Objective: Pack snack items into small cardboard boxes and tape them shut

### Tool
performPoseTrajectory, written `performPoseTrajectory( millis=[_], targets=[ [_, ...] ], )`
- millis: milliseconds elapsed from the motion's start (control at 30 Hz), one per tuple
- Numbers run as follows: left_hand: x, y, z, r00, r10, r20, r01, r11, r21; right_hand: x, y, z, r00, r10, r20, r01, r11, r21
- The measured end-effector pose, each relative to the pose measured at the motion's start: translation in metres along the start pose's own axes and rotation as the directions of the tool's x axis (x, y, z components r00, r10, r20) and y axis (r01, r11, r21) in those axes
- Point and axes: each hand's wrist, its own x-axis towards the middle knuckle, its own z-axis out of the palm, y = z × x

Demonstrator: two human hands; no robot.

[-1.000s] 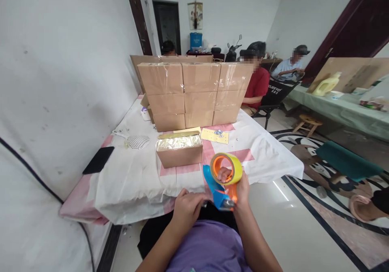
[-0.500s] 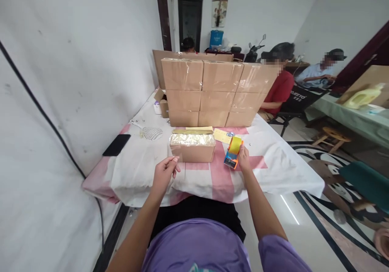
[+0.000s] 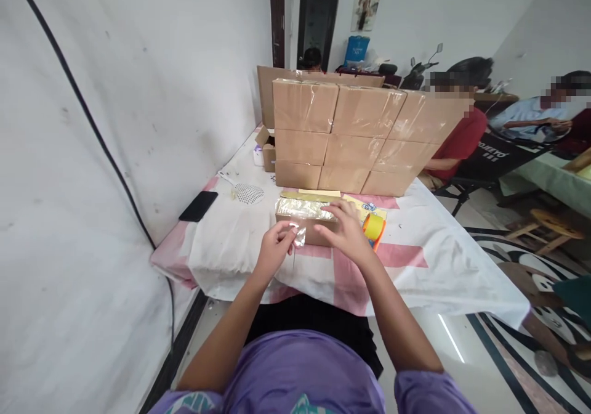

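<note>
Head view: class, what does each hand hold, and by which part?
The left hand pinches the clear tape strip by its left end; the right hand grips nothing, resting flat on the small cardboard box.

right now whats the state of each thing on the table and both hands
left hand: pinched on a clear tape strip
right hand: open, fingers resting on the small box
small box: top covered in shiny clear film
tape dispenser: lying on the table, unheld
stacked boxes: taped shut, three high
phone: flat, screen dark
</note>
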Motion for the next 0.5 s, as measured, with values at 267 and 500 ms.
performPoseTrajectory(
  millis=[267, 500],
  targets=[
    [0.032, 0.004, -0.008, 0.993, 0.008, -0.12, 0.01, 0.989, 0.151, 0.097, -0.013, 0.044, 0.962, 0.06, 0.267, -0.078, 0.995, 0.057],
    [0.086, 0.013, -0.024, 0.981, -0.066, -0.181, 0.148, 0.859, 0.49, 0.138, 0.009, 0.079, 0.904, 0.227, 0.363, -0.175, 0.97, -0.171]
  ],
)
